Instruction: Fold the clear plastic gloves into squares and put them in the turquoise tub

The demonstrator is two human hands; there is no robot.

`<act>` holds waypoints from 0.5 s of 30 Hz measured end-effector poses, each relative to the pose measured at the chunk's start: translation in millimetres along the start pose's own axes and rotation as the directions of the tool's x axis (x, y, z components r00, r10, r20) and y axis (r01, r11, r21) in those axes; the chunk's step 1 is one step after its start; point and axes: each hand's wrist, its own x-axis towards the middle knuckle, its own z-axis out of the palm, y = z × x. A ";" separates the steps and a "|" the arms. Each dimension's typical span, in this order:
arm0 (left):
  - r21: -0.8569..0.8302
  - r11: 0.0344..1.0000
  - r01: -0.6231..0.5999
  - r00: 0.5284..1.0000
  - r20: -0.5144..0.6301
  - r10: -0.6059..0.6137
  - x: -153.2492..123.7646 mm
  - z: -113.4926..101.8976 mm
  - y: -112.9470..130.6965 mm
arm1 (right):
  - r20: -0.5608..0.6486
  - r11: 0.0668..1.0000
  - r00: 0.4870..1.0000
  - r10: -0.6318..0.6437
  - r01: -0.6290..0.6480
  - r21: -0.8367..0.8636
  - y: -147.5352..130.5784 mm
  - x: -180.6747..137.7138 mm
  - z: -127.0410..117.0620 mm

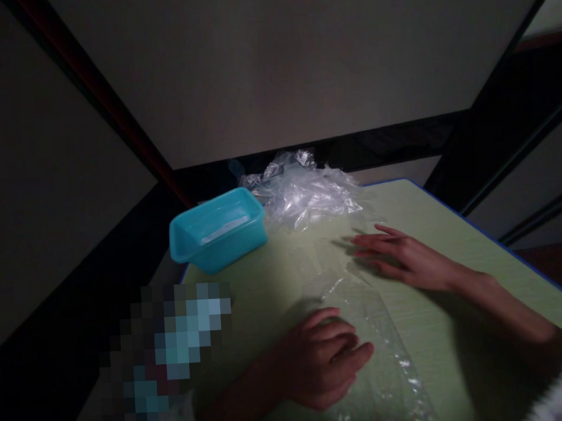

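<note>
Left hand (323, 362), half-curled, was over flat clear plastic (385, 356), bottom centre; right hand (408, 260), fingers spread, right of centre. Turquoise bin (233, 245) sat centre-left, crumpled plastic pile (308, 193) mid-frame.

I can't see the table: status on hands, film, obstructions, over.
Left hand half-curled over film, grip unclear. Right hand open near film's far end. Film spread on table. Plastic pile beyond, bin left; neither covers it.

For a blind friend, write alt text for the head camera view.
A person's left hand is over a clear plastic sheet on a pale green table; the right hand is near the sheet's far end. Beyond are a turquoise tub and crumpled clear plastic.
</note>
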 end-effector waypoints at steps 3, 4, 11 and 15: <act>-0.021 1.000 0.010 1.000 -0.004 -0.010 -1.5 -0.7 -1.8 | 0.008 0.998 1.000 0.029 -0.028 -0.058 8.3 -5.8 2.4; -0.022 1.000 0.006 1.000 -0.011 -0.006 -1.7 -0.3 -1.9 | 0.000 0.996 0.999 0.041 -0.040 -0.084 10.1 -6.6 3.4; -0.049 0.999 0.013 1.000 -0.021 -0.014 -2.3 2.6 -1.9 | -0.018 0.990 0.997 0.076 -0.077 -0.118 13.2 -13.4 -4.6; -0.045 0.999 0.005 1.000 -0.013 -0.006 -2.2 2.7 -2.3 | 0.013 0.988 0.990 0.139 -0.138 -0.064 6.9 -8.1 4.2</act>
